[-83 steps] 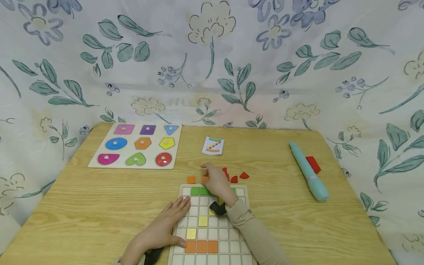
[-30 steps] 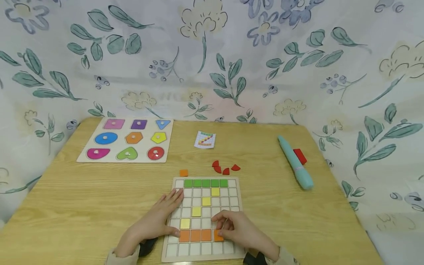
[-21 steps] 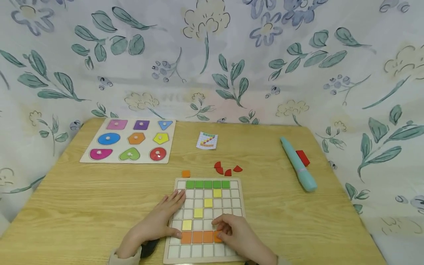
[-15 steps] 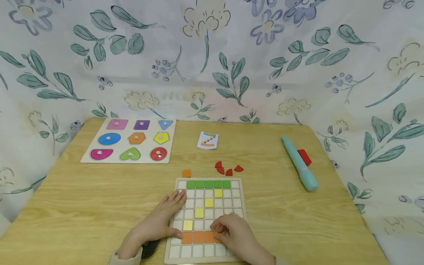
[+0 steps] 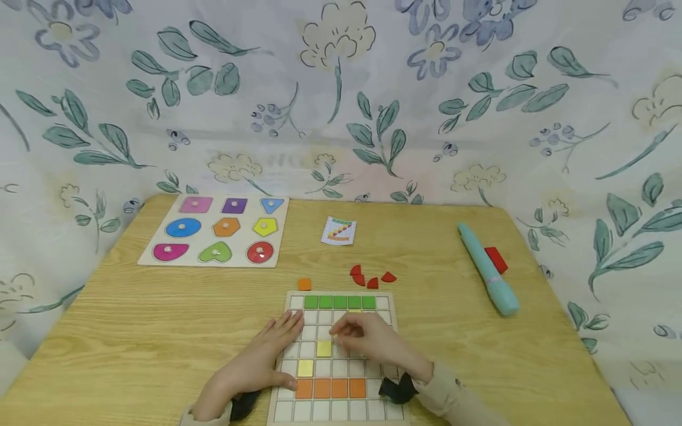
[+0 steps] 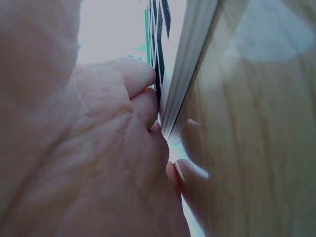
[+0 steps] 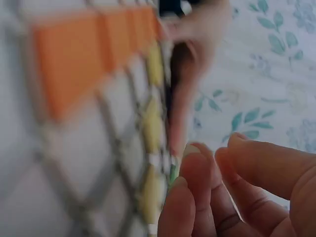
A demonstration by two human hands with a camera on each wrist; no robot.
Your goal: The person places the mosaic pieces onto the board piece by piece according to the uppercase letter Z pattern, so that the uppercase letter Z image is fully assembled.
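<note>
My left hand (image 5: pixel 256 364) lies with straight fingers on the left side of the grid board (image 5: pixel 314 409); in the left wrist view its fingers touch the board's edge (image 6: pixel 182 69). My right hand (image 5: pixel 373 337) hovers over the middle of the board, hiding some cells. In the right wrist view its loosely bent fingers (image 7: pixel 192 173) stand apart from the thumb, with nothing between them. A row of green squares (image 5: pixel 340 302) lies at the board's top. Yellow squares (image 5: pixel 324 348) run diagonally down to a row of orange squares (image 5: pixel 339 389) near the bottom.
Beyond the board lie a loose orange square (image 5: pixel 304 284) and several red quarter-circle pieces (image 5: pixel 389 277). Farther back is a small pattern card (image 5: pixel 339 231). A knobbed shape puzzle (image 5: pixel 206 239) sits back left. At right, a long teal object (image 5: pixel 490 272) lies beside a red block (image 5: pixel 496 260).
My right hand brought an orange square from beyond the board and set it at the right end of the orange row. It let go and moved up over the board. The left hand stayed.
</note>
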